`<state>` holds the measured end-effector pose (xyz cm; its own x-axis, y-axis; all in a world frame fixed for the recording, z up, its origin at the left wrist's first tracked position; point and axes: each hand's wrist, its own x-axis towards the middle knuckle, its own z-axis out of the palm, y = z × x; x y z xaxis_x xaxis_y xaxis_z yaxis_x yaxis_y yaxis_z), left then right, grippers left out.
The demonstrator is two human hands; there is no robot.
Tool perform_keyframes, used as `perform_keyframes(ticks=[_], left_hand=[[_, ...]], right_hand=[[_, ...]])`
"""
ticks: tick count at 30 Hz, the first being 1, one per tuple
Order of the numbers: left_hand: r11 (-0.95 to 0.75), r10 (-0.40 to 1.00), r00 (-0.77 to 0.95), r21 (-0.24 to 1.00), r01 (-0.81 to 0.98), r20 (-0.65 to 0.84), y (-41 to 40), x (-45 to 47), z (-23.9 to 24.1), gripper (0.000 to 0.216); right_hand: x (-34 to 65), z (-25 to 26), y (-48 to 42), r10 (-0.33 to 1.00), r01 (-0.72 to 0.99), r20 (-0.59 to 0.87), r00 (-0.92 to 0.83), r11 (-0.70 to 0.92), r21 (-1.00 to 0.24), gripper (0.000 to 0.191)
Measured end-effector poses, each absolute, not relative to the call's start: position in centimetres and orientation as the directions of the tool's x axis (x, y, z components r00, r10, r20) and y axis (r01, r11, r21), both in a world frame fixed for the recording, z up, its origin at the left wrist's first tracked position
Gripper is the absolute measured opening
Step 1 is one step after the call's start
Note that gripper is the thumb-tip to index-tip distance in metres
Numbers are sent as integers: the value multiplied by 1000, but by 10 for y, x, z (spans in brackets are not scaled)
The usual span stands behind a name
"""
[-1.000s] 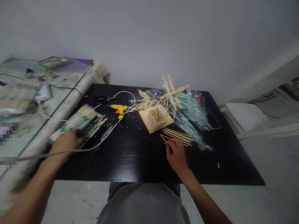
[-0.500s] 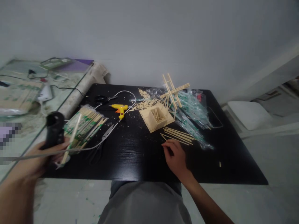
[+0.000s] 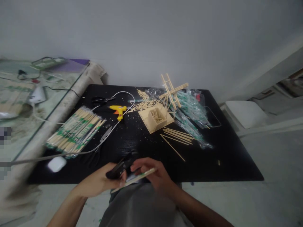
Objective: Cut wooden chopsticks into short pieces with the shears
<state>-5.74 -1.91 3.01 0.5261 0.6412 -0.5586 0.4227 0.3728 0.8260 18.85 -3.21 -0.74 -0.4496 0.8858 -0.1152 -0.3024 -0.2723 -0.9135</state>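
Low over the table's front edge, my left hand point(image 3: 100, 179) is closed round a black tool point(image 3: 119, 168), blurred, so its kind is unclear. The same hand grips a paper-wrapped pair of chopsticks point(image 3: 136, 181). My right hand point(image 3: 159, 176) has its fingers curled on the right end of this packet, close to the black tool. Beyond the hands stands a light wooden model point(image 3: 156, 118) with a square base, an open box holding short sticks, and crossed lattice blades. Bare sticks point(image 3: 177, 136) lie in front of it, one apart from the others.
Wrapped chopsticks point(image 3: 77, 130) lie at left beside a white rounded case point(image 3: 57, 164). A yellow glue gun point(image 3: 119, 111), scissors point(image 3: 105, 135) and cut stick pieces point(image 3: 144, 105) lie farther back. A pale cable point(image 3: 71, 154) crosses the left side. Plastic wrappers point(image 3: 195, 108) cover the back right.
My left hand has come from the left to the front middle with the black tool and wrapped chopsticks. My right hand has moved down and left from the bare sticks to the packet.
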Motion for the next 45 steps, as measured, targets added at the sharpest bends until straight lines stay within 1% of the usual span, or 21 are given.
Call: perform_keyframes(ticks=[2,5,7,9,11,14,15,17,19,20,23,26,28,31,33,35,37,38,40,42,45], left_hand=[[393,675,487,828,399,-555,-13,-42,26,34],[418,771,336,828,373,-541,-2,-17,22,31],[361,839,270,853,376,-474,6,-2,22,29],[246,910,216,881,405,-353,12,9,23,30],[159,939,194,859,487,-284,16,13,24,33],[69,949,173,709,702,-263,20,9,21,38],[15,961,163,631,776,-224,20,6,18,40],[-119,981,174,446,887,-85,19,-2,10,43],[-230,973,228,264,937,40,16,-9,1,46],[-266,964,256,200,943,76,15,-11,-4,47],[-314,944,300,104,944,135,10,-15,-18,50],[-317,933,301,56,947,199,8,-14,-31,55],[-316,924,295,51,947,243,7,-12,-38,57],[-343,905,303,92,935,298,6,-14,-41,65],[-353,899,293,146,924,325,3,-20,-37,69],[-336,907,251,223,915,339,-5,-32,-30,59],[-317,921,213,307,898,327,-16,-51,-23,33],[-300,929,195,330,895,315,-21,-62,-20,27],[-207,949,118,297,932,291,-29,-86,-15,29],[-65,960,5,203,977,280,-32,-109,-13,35],[59,985,-71,79,995,160,-27,-133,-12,47]], right_hand=[[191,-9,-27,922,-406,-217,-321,-341,-848,27],[196,-12,-18,940,-565,-277,-198,-341,-751,26],[196,-13,-12,957,-591,-264,-122,-284,-755,23],[195,-13,-7,968,-576,-251,-21,-217,-788,22],[194,-12,-1,967,-552,-248,63,-174,-816,25],[203,-9,7,953,-538,-281,110,-181,-823,27],[209,-8,10,946,-536,-302,117,-196,-821,29],[220,-7,13,934,-517,-332,133,-220,-827,32],[230,-7,14,931,-494,-333,151,-220,-841,35],[233,-7,14,932,-485,-328,157,-217,-847,37],[235,-8,13,931,-470,-335,144,-234,-851,41],[232,-7,13,923,-460,-375,83,-299,-836,43],[230,-5,14,922,-459,-385,49,-322,-828,41],[229,-2,16,925,-461,-380,25,-327,-825,38],[229,0,16,922,-461,-388,9,-340,-820,38],[230,2,17,918,-456,-395,-1,-352,-817,38],[232,3,17,923,-442,-384,-5,-346,-827,37],[233,3,17,928,-431,-372,-7,-338,-836,36],[235,2,17,937,-407,-349,-15,-324,-854,36],[236,1,17,942,-385,-335,-26,-318,-866,36],[236,2,20,944,-372,-328,-42,-320,-871,36]])
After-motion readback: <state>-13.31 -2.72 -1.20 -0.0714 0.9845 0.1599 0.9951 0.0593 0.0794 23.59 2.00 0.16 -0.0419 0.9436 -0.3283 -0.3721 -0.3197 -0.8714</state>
